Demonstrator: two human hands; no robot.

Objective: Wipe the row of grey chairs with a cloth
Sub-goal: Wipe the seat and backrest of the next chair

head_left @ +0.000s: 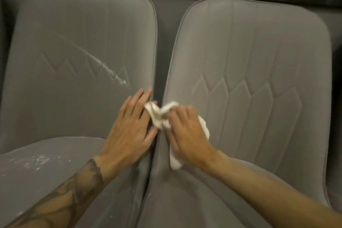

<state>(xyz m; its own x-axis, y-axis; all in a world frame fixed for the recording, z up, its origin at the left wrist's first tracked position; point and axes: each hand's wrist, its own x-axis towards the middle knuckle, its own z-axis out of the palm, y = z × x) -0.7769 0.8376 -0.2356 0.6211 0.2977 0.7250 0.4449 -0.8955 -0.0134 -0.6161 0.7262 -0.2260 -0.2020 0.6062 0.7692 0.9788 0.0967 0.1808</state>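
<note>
Your right hand (187, 131) grips the crumpled white cloth (159, 114); your left hand (129, 127), fingers straight, presses the left grey padded chair (74, 42) at its inner edge. Rub slowly down the gap.

**Two grey chairs, one scrunched-up cloth**

Padded grey chairs sit side by side, backs nearly touching. The left chair (74, 42) has a white streak (109, 69) slashed across its backrest and white specks (37, 161) on the seat. The right chair (249, 61) shows diamond stitching. The cloth (159, 114), white and crumpled, is bunched at the gap between them, against the right one's inner edge.
</note>
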